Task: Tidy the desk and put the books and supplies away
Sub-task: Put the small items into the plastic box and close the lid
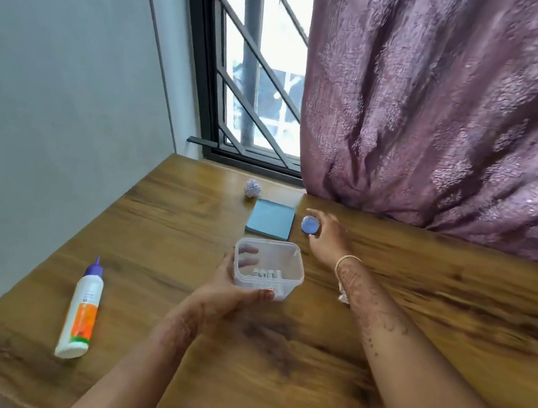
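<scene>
Plastic tub [291,263] sits gripped by the left hand [231,289]; the outstretched right hand [328,240] has its fingers [321,215] pinching a blue jar [309,225] near the curtain [444,124].

A wooden desk [420,294] sits in a corner between a pale wall [55,70] and a barred window [260,81], half-covered by a purple curtain [447,107]; daylight enters.

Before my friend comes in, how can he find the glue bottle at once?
Start at the brown wooden desk below the barred window and follow its left edge beside the grey wall. The white plastic glue bottle lies there on its side, alone. Only it has a purple pointed cap and an orange label.
</scene>
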